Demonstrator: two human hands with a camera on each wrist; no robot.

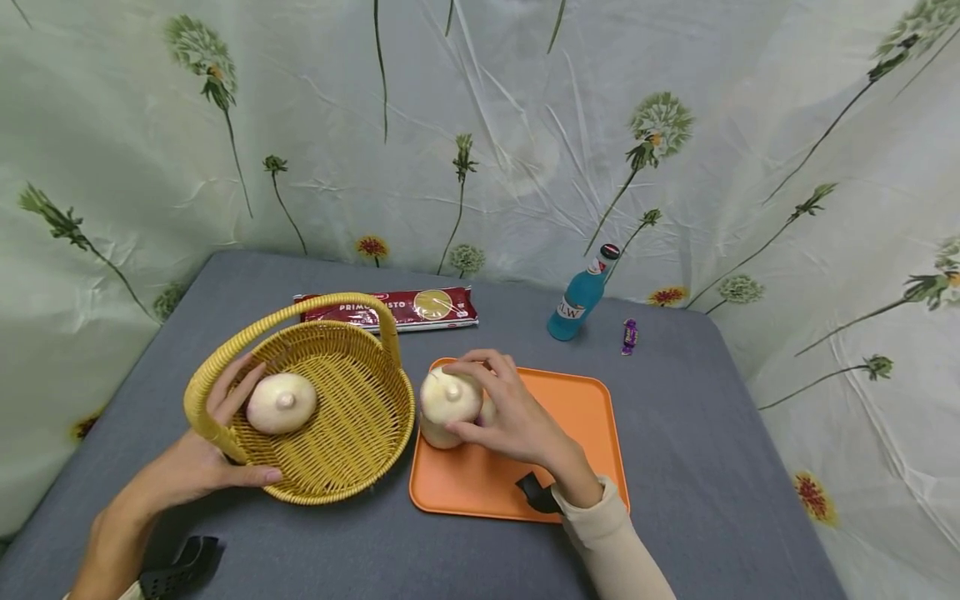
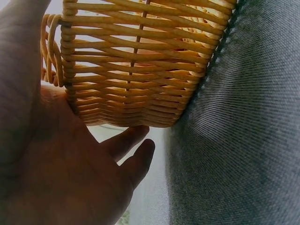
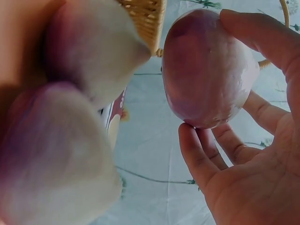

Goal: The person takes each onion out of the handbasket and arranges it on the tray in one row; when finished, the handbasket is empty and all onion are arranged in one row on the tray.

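A yellow wicker basket (image 1: 360, 442) with a hoop handle stands on the grey table, one pale round vegetable (image 1: 281, 403) inside it. My left hand (image 1: 217, 454) clasps its near-left rim by the handle's base, thumb outside, fingers inside; in the left wrist view the palm (image 2: 70, 173) lies against the basket wall (image 2: 140, 70). My right hand (image 1: 502, 412) grips a second pale, purple-tinged vegetable (image 1: 448, 398) over the left end of an orange tray (image 1: 577, 417). In the right wrist view the fingers (image 3: 234, 154) curl round this vegetable (image 3: 206, 70); two more vegetables (image 3: 89, 51) sit close by, blurred.
A red pasta packet (image 1: 397, 308) lies behind the basket. A blue bottle (image 1: 577, 300) stands at the back right, with a purple wrapped sweet (image 1: 629, 336) beside it. A floral cloth hangs behind and around the table. Bare grey tabletop (image 1: 712, 467) shows right of the tray.
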